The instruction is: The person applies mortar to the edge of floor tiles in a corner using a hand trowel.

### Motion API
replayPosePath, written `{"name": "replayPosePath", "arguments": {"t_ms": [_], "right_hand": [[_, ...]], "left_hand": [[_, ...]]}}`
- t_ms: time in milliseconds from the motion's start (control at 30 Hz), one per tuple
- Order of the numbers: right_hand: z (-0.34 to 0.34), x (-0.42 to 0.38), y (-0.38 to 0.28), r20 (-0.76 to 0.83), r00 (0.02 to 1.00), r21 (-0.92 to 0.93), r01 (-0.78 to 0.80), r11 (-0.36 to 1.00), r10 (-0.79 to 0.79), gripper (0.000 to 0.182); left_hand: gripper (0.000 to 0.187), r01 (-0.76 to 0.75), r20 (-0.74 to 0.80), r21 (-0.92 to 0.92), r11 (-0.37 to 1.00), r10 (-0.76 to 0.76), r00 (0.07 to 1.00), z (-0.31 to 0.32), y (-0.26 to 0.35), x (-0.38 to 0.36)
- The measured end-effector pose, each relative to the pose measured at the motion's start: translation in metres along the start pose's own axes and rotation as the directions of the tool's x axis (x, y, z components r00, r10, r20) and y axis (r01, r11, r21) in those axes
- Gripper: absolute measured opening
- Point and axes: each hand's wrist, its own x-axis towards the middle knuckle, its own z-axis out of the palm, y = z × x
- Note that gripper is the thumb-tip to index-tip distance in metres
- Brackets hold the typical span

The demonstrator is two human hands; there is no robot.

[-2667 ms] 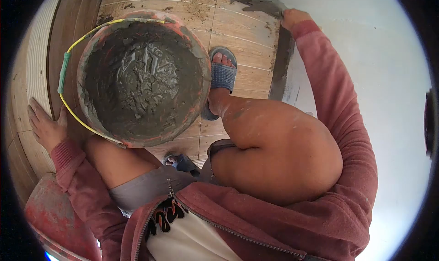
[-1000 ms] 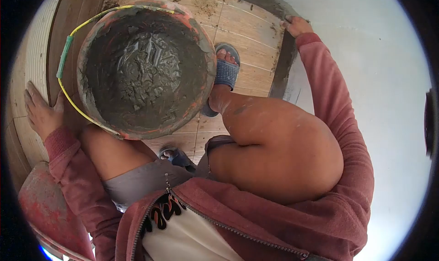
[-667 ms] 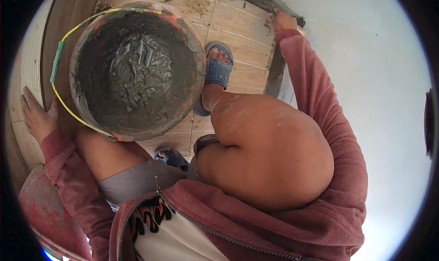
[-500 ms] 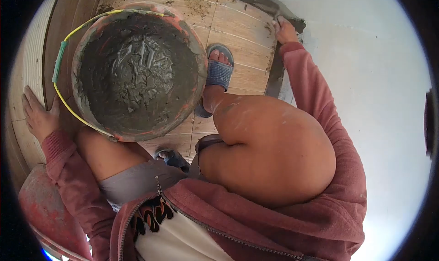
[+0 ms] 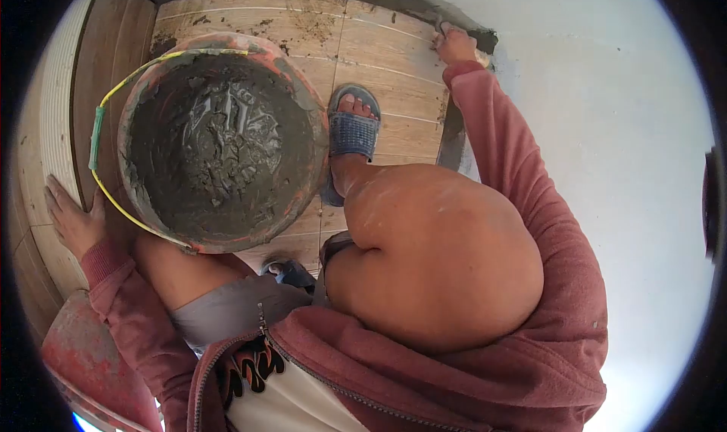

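My left hand [image 5: 77,221] rests with its fingers apart on the ridged edge of a wood-look tiled step [image 5: 59,155]. Beside it stands an orange bucket [image 5: 309,102] holding wet grey mortar [image 5: 219,148]; its yellow wire handle [image 5: 113,193] with a green grip leans to the left side. At the far right, my right hand [image 5: 456,47] is low at the corner where floor meets wall, its fingers closed. What it holds is mostly hidden and too small to name. A band of grey mortar [image 5: 409,4] runs along the wall's foot near that hand.
A pale wall [image 5: 591,129] rises on the right. My sandalled foot [image 5: 354,129] is on the wood-look floor tiles [image 5: 397,61], against the bucket's right side. Mortar crumbs [image 5: 314,27] lie on the floor at the back. A red, cement-stained container [image 5: 95,349] is at lower left.
The view has shifted, so the bucket appears lower. My right hand has moved a little to the left along the wall's foot. My left hand remains on the step edge.
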Motion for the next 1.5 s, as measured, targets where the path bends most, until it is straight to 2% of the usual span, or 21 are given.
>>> {"name": "replayPosePath", "arguments": {"t_ms": [167,233,267,333,433,567,633,767,833,933,1067,1133,1167,1233,1267,1300,1333,1367,1400,1433,1500], "right_hand": [[0.011,-0.004,0.000,-0.163,0.981,0.176,0.130,0.976,-0.101,0.026],[0.011,0.002,-0.009,-0.036,0.985,-0.038,0.166,0.985,-0.168,0.025],[0.011,0.005,-0.013,-0.037,0.985,-0.035,0.166,0.985,-0.168,0.025],[-0.001,0.008,-0.026,0.000,1.000,-0.039,-0.005,0.999,0.005,0.025],[-0.009,-0.004,-0.033,-0.050,0.998,0.019,-0.047,0.999,0.048,0.026],[-0.008,-0.006,-0.042,-0.041,0.999,0.061,0.016,0.998,-0.013,0.026],[-0.013,0.006,-0.049,0.090,0.995,-0.043,0.038,0.998,-0.034,0.026],[-0.028,0.004,-0.053,0.017,1.000,-0.042,-0.013,0.999,0.013,0.026],[-0.025,-0.009,-0.055,-0.176,0.984,0.092,0.040,0.995,-0.023,0.026],[-0.022,-0.006,-0.067,-0.098,0.990,0.037,0.107,0.994,-0.102,0.027],[-0.024,0.006,-0.074,-0.030,0.996,-0.014,0.087,0.996,-0.087,0.030],[-0.040,-0.006,-0.076,-0.254,0.967,0.094,0.058,0.994,-0.032,0.025],[-0.044,-0.012,-0.077,-0.261,0.965,0.098,0.064,0.993,-0.037,0.025],[-0.049,-0.029,-0.079,-0.448,0.892,0.403,0.142,0.904,0.059,0.025],[-0.055,-0.037,-0.079,-0.447,0.893,0.409,0.159,0.899,0.046,0.025],[-0.070,-0.045,-0.084,-0.376,0.923,0.525,0.141,0.840,0.080,0.025],[-0.080,-0.050,-0.087,-0.293,0.950,0.635,0.111,0.764,0.106,0.026],[-0.080,-0.052,-0.085,-0.290,0.953,0.714,0.159,0.682,0.082,0.027],[-0.080,-0.053,-0.087,-0.290,0.955,0.785,0.201,0.586,0.062,0.028],[-0.091,-0.057,-0.099,-0.281,0.958,0.805,0.202,0.559,0.058,0.028],[-0.129,-0.074,-0.114,-0.310,0.944,0.825,0.327,0.462,-0.115,0.030]], "left_hand": [[0.080,-0.004,-0.022,-0.006,1.000,0.004,1.000,-0.002,0.002,-0.002],[0.083,0.015,-0.022,-0.051,0.999,-0.016,1.000,0.001,0.001,-0.002],[0.083,0.014,-0.023,-0.048,0.999,-0.015,1.000,0.001,0.001,-0.003],[0.080,-0.001,-0.017,0.005,1.000,0.001,1.000,0.001,0.000,-0.002],[0.084,0.004,-0.031,-0.065,0.998,-0.006,0.999,0.003,-0.002,-0.003],[0.084,-0.004,-0.027,-0.044,0.999,0.003,1.000,0.004,-0.002,-0.002],[0.083,0.016,-0.011,-0.032,0.999,-0.016,1.000,0.004,-0.002,-0.002],[0.083,-0.001,-0.029,-0.050,0.999,-0.001,1.000,0.004,-0.004,-0.001],[0.083,0.017,-0.003,-0.018,1.000,-0.017,1.000,0.001,-0.001,-0.002],[0.083,0.018,-0.014,-0.038,0.999,-0.018,1.000,0.001,0.001,-0.002],[0.084,0.015,-0.005,-0.038,0.999,-0.015,1.000,0.002,0.000,-0.003],[0.079,-0.014,-0.033,-0.034,0.999,0.013,0.999,0.000,0.000,-0.003],[0.079,-0.007,-0.038,-0.028,1.000,0.006,0.999,0.000,-0.003,0.000],[0.071,-0.156,-0.199,-0.265,0.952,0.104,0.975,-0.004,-0.002,0.004],[0.062,-0.202,-0.292,-0.280,0.938,0.117,0.949,-0.011,0.001,0.003],[0.062,-0.190,-0.282,-0.262,0.946,0.113,0.953,-0.017,0.006,-0.002],[0.060,-0.203,-0.271,-0.344,0.917,0.110,0.956,-0.020,0.009,-0.011],[0.058,-0.217,-0.261,-0.418,0.882,0.112,0.959,-0.025,0.012,-0.022],[0.056,-0.202,-0.210,-0.588,0.783,0.094,0.973,-0.029,0.022,-0.038],[0.054,-0.174,-0.155,-0.735,0.655,0.087,0.984,-0.035,0.035,-0.054],[0.050,-0.006,-0.079,-0.791,0.612,-0.093,0.993,-0.051,0.067,-0.078]]}}
